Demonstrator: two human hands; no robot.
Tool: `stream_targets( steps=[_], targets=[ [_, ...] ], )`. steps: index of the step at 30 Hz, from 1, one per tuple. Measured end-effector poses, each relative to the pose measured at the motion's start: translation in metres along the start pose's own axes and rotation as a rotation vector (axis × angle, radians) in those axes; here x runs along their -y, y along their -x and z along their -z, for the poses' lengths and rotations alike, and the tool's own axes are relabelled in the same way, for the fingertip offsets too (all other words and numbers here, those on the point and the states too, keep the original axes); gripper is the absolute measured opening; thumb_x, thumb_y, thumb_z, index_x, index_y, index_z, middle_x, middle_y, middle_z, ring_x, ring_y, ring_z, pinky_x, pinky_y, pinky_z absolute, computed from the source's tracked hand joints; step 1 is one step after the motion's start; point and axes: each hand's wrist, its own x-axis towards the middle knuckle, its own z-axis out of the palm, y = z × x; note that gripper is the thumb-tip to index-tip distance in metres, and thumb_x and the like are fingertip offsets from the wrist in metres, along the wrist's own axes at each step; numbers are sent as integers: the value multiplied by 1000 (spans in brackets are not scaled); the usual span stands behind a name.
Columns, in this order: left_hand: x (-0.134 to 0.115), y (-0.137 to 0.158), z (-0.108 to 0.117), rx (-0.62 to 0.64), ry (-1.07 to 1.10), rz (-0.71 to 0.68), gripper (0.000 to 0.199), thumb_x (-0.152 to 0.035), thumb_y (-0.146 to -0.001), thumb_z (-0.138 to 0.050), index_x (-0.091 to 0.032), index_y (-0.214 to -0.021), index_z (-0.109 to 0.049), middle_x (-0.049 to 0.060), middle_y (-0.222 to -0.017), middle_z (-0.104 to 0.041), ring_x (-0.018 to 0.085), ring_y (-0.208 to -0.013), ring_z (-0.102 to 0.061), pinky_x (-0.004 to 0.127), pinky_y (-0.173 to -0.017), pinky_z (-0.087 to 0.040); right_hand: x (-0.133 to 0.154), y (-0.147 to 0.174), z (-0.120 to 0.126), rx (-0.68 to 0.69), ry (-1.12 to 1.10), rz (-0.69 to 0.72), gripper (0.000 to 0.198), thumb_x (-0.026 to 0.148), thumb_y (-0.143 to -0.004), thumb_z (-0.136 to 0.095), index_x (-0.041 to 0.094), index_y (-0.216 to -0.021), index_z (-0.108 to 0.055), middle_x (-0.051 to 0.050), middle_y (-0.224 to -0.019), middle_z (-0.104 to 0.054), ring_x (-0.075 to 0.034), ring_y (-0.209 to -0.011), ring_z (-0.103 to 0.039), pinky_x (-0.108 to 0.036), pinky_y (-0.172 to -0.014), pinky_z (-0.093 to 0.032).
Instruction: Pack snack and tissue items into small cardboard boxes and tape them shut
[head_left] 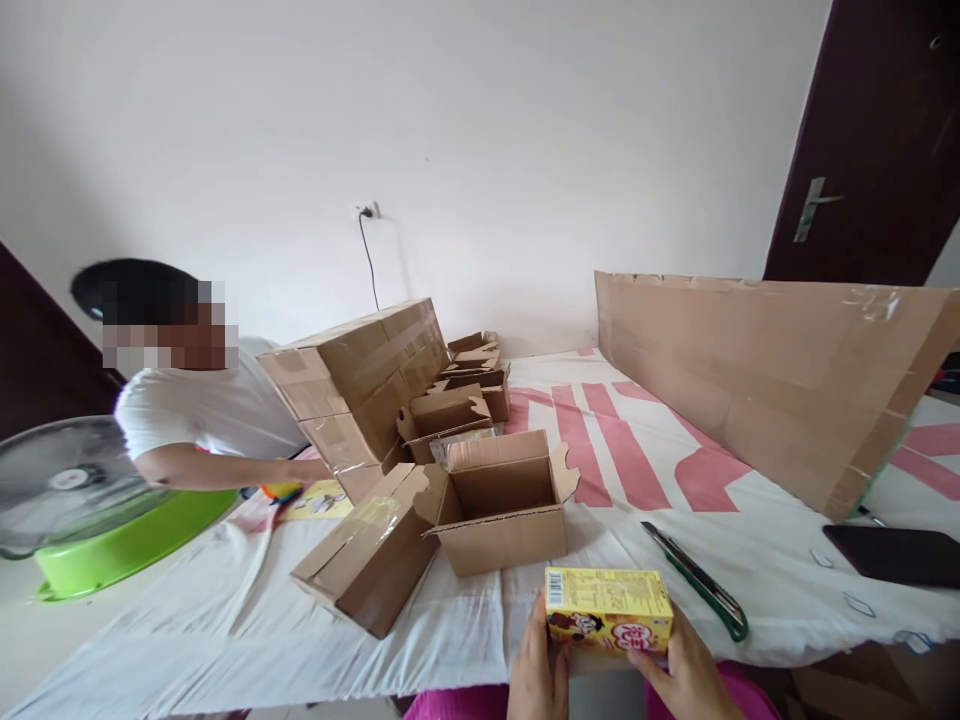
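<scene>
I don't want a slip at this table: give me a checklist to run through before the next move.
1. Yellow printed box supported at both ends: ok, left grip and right grip hold it.
2. Nearest open carton unsealed: ok, its top is open with flaps raised.
3. That carton's bottom free of contents: cannot tell, the front wall hides it.
4. Green utility knife put away: not ok, it lies loose on the cloth, near the right grip.
5. Co-worker's forearm away from the yellow printed box: ok, it is off to the left, by the stacked taped cartons.
</scene>
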Motion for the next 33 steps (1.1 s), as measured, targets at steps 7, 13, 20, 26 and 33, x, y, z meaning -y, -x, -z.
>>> stream_targets(
  steps=[7, 13, 20, 26, 33],
  targets=[
    [-47, -27, 37, -182, 1, -314, 58, -23, -91, -50, -38, -144, -31, 11, -136, -53, 33, -127, -51, 55, -99, -49, 45, -28, 41, 17, -173, 114, 56, 37, -82, -64, 30, -134, -45, -11, -132, -59, -33, -119, -59, -44, -97, -53],
    [-137, -175, 86, -128, 295, -347, 49, -35, -94, -49, -24, -140, -37, 14, -131, -54, 27, -118, -56, 44, -98, -50, 128, -173, 86, -198, -512, 151, 68, 47, -81, -64, 22, -137, -34, -18, -128, -58, -30, -112, -61, -41, -88, -55],
    [-145, -322, 72, -34, 254, -89, 40, -24, -85, -59, -16, -123, -49, 13, -107, -66, 22, -90, -67, 39, -80, -55, 141, -311, 52, -99, -588, -175, 76, 57, -59, -77, 18, -117, -47, -14, -110, -66, -28, -95, -67, -46, -80, -56],
    [-141, -262, 70, -84, 179, -206, 45, -16, -80, -58, -18, -124, -49, 14, -122, -60, 26, -109, -60, 46, -96, -47, 120, -253, 47, 48, -725, -101, 67, 59, -65, -74, 19, -114, -54, -13, -115, -68, -29, -104, -66, -45, -88, -54],
    [-140, -119, 75, -50, -47, -604, 54, -14, -89, -48, -24, -139, -31, 16, -128, -53, 30, -119, -52, 52, -98, -45, 56, -137, 55, 180, -520, -49, 45, 51, -68, -75, 24, -103, -65, -10, -104, -72, -33, -99, -68, -49, -87, -56]
  ],
)
